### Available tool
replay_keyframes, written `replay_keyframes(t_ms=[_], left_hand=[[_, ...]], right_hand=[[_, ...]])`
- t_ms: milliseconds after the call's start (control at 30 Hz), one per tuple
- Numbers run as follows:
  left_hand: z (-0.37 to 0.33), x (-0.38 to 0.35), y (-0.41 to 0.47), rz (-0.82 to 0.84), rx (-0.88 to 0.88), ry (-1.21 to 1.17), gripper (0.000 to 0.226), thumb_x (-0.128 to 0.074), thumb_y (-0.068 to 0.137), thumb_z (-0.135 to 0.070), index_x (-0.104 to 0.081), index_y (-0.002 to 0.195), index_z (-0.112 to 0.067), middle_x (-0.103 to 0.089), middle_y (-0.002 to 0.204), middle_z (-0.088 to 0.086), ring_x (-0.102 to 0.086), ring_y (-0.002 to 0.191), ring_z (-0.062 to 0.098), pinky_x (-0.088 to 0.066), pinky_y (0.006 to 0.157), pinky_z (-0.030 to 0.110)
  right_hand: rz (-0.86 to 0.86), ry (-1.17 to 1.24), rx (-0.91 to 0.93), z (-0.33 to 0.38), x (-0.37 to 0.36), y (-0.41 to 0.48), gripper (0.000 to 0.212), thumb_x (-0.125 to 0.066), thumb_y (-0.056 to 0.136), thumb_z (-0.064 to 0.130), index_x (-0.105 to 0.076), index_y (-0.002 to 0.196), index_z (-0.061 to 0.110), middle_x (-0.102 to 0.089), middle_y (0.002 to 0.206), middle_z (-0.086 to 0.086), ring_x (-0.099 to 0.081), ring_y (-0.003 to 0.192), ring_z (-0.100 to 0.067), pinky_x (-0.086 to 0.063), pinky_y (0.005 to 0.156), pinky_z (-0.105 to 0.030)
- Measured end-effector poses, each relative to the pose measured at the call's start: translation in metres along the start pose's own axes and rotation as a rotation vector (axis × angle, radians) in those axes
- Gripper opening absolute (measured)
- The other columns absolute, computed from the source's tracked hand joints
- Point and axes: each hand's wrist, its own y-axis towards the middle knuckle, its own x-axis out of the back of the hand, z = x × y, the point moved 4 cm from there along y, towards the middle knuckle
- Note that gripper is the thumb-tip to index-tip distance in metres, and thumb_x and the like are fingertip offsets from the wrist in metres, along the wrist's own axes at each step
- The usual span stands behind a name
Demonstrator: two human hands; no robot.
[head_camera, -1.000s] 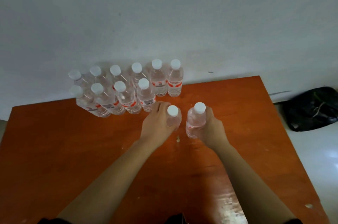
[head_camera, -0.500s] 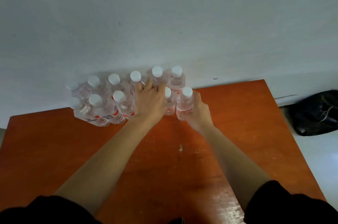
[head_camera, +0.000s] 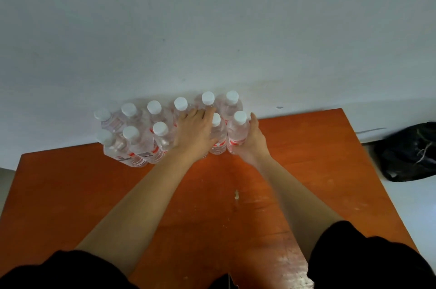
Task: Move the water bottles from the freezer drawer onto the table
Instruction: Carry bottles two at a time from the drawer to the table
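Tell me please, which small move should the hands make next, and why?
Probably let go of both bottles and draw the hands back. The left hand grips the inner bottle and the right hand grips the end bottle; both seem to stand on the table, beside the other bottles.

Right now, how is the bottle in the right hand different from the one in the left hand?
The right-hand bottle ends the front row; the left-hand bottle stands just left of it. The right hand leaves its bottle mostly visible; the left hand hides much of its own. Both are clear, white-capped, upright on the table.
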Motion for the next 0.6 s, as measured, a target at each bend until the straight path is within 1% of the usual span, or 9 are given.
replay_keyframes(t_ms=[67, 133, 200, 267, 333, 367, 433, 500, 600], left_hand=[[0.000, 0.006, -0.007, -0.004, 0.004, -0.066, 0.070, -0.065, 0.085, -0.057, -0.041, 0.139, -0.020, -0.062, 0.126, 0.002, -0.055, 0.117, 0.025, -0.039, 0.099, 0.043], [-0.001, 0.017, -0.019, -0.030, 0.024, -0.113, 0.071, -0.065, 0.085, -0.054, -0.041, 0.142, -0.018, -0.057, 0.130, 0.005, -0.053, 0.121, 0.029, -0.040, 0.099, 0.045], [-0.005, 0.030, -0.037, -0.094, 0.065, -0.146, 0.067, -0.061, 0.089, -0.051, -0.042, 0.143, -0.016, -0.052, 0.136, 0.008, -0.049, 0.127, 0.031, -0.040, 0.102, 0.047], [-0.011, 0.039, -0.061, -0.204, 0.136, -0.197, 0.060, -0.052, 0.096, -0.049, -0.043, 0.143, -0.014, -0.047, 0.145, 0.013, -0.042, 0.136, 0.033, -0.038, 0.107, 0.051], [-0.022, 0.039, -0.084, -0.264, 0.186, -0.242, 0.059, -0.046, 0.100, -0.048, -0.039, 0.147, -0.014, -0.039, 0.153, 0.015, -0.033, 0.144, 0.033, -0.033, 0.113, 0.054], [-0.028, 0.035, -0.094, -0.259, 0.195, -0.260, 0.061, -0.043, 0.100, -0.050, -0.035, 0.150, -0.016, -0.033, 0.157, 0.015, -0.027, 0.147, 0.033, -0.027, 0.117, 0.055], [-0.043, 0.025, -0.110, -0.219, 0.185, -0.270, 0.064, -0.036, 0.101, -0.053, -0.028, 0.155, -0.019, -0.021, 0.163, 0.014, -0.015, 0.152, 0.032, -0.017, 0.120, 0.054], [-0.059, 0.015, -0.118, -0.173, 0.151, -0.265, 0.068, -0.030, 0.100, -0.056, -0.025, 0.157, -0.019, -0.011, 0.165, 0.014, -0.005, 0.153, 0.031, -0.012, 0.121, 0.055], [-0.088, 0.010, -0.120, -0.106, 0.086, -0.264, 0.071, -0.022, 0.100, -0.061, -0.013, 0.159, -0.023, 0.002, 0.167, 0.012, 0.006, 0.153, 0.029, -0.006, 0.122, 0.057]], right_hand=[[0.014, -0.003, -0.018, 0.000, 0.001, -0.007, 0.118, -0.083, 0.077, 0.022, 0.003, 0.159, 0.021, -0.034, 0.157, -0.013, -0.037, 0.142, -0.034, -0.042, 0.109, -0.049], [-0.003, -0.040, 0.016, 0.002, 0.007, -0.017, 0.112, -0.080, 0.080, 0.020, 0.000, 0.159, 0.015, -0.032, 0.157, -0.015, -0.034, 0.143, -0.033, -0.037, 0.112, -0.043], [-0.043, -0.093, 0.109, 0.007, 0.018, -0.035, 0.098, -0.073, 0.086, 0.017, -0.007, 0.158, 0.011, -0.031, 0.157, -0.017, -0.033, 0.143, -0.032, -0.036, 0.111, -0.042], [-0.131, -0.139, 0.241, 0.011, 0.028, -0.056, 0.077, -0.061, 0.094, 0.016, -0.017, 0.157, 0.009, -0.028, 0.158, -0.017, -0.032, 0.144, -0.032, -0.040, 0.110, -0.048], [-0.265, -0.205, 0.317, 0.005, 0.037, -0.079, 0.061, -0.051, 0.100, 0.024, -0.026, 0.155, 0.011, -0.026, 0.159, -0.018, -0.029, 0.146, -0.034, -0.041, 0.109, -0.051], [-0.325, -0.248, 0.326, -0.001, 0.039, -0.089, 0.059, -0.048, 0.102, 0.033, -0.029, 0.154, 0.013, -0.025, 0.160, -0.019, -0.027, 0.148, -0.034, -0.038, 0.112, -0.051], [-0.397, -0.351, 0.305, -0.018, 0.043, -0.107, 0.062, -0.040, 0.103, 0.048, -0.028, 0.155, 0.018, -0.018, 0.164, -0.017, -0.019, 0.151, -0.033, -0.029, 0.119, -0.049], [-0.445, -0.434, 0.263, -0.040, 0.051, -0.125, 0.065, -0.037, 0.102, 0.055, -0.024, 0.157, 0.022, -0.010, 0.166, -0.014, -0.009, 0.154, -0.031, -0.020, 0.122, -0.050], [-0.516, -0.512, 0.186, -0.067, 0.075, -0.156, 0.069, -0.033, 0.101, 0.062, -0.018, 0.158, 0.027, -0.003, 0.167, -0.010, 0.001, 0.154, -0.028, -0.012, 0.123, -0.052]])
